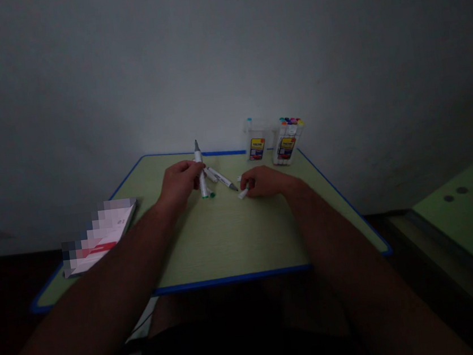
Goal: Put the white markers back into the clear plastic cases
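My left hand (179,183) is closed around an uncapped white marker (202,188), which stands nearly upright with its grey tip pointing up and a green end at the bottom. My right hand (266,180), fingers pinched, holds a small white marker cap (243,193) low over the table. Between the hands another uncapped marker (221,177) lies slantwise, its grey tip towards my right hand. Behind the held marker lies one more white piece (210,174), partly hidden. A green end (211,194) shows beside the held marker's base.
The pale table (226,241) has a blue edge. At its back right stand a clear marker case (257,147) with one blue-capped marker showing and a second case (286,148) full of colourful markers. A flat box (109,226), partly blurred, lies at the left. A wall rises behind.
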{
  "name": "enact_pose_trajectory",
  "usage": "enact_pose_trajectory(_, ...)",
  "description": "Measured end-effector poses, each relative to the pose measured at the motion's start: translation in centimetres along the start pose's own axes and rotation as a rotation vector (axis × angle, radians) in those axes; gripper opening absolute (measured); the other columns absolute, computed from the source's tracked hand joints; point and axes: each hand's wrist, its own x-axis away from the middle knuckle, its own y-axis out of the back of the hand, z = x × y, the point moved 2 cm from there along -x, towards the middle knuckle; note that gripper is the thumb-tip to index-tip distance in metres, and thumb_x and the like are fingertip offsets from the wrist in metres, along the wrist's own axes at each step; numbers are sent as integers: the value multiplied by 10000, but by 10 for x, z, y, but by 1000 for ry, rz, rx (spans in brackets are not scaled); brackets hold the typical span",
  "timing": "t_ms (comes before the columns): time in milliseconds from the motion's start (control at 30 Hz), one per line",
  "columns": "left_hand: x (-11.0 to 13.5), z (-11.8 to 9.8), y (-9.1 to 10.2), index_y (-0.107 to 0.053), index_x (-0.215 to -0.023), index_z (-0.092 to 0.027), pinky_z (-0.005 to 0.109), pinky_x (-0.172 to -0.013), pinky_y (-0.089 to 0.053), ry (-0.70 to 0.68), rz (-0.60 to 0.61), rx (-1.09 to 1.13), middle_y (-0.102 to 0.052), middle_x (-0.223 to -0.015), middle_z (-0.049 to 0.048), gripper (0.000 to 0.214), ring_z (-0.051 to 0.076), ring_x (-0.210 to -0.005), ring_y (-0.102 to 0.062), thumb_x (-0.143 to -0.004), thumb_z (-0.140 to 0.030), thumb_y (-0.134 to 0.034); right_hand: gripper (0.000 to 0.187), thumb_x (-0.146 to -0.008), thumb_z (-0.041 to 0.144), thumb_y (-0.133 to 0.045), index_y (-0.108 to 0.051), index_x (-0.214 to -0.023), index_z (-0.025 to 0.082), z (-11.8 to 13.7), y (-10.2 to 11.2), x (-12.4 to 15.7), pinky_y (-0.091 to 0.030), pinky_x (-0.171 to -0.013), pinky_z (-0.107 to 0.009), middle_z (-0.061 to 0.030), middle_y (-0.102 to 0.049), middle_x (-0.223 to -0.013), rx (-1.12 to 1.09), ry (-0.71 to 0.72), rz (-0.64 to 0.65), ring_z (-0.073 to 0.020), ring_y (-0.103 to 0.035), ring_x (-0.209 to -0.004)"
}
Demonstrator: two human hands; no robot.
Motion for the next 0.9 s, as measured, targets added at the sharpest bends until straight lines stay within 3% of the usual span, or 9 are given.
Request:
enact_pose_trajectory(367, 1, 0, 2, -679, -697, -139, 263, -470, -436, 11, 11, -19, -638, -640, 43, 205, 128, -497, -545, -673, -341, -707, 180, -741, 168, -713, -714, -921, 182, 0, 3, 3, -399, -657, -227, -1, -693, -793, -79, 35, 77, -118, -598, -705)
enact_pose_trajectory(633, 2, 1, 0, -677, -720, -139, 269, -500, -462, 27, 55, 12, -644, -671, 51, 199, 135, -539, -563, -689, -334, -704, 163, -763, 252, -706, -637, -885, 169, -7, 10, -4, -459, -655, -239, -14, -657, -856, -491, 149, -276, -108, -589, -726)
enact_pose_trajectory(733, 4, 0, -2, -653, -724, -142, 267, -542, -490, 40, 96, 53, -677, -723, 66, 191, 143, -599, -603, -693, -324, -701, 184, -757, 262, -709, -605, -880, 174, -5, 10, -4, -451, -571, -228, -24, -673, -894, -611, 106, -321, -88, -582, -639)
enact_pose_trajectory(900, 6, -3, -4, -622, -766, -154, 289, -542, -517, 83, 145, 127, -701, -744, 65, 211, 159, -586, -639, -691, -333, -704, 208, -737, 255, -738, -585, -849, 170, 3, 14, 1, -423, -501, -202, -4, -667, -763, -687, 32, -367, -66, -549, -552)
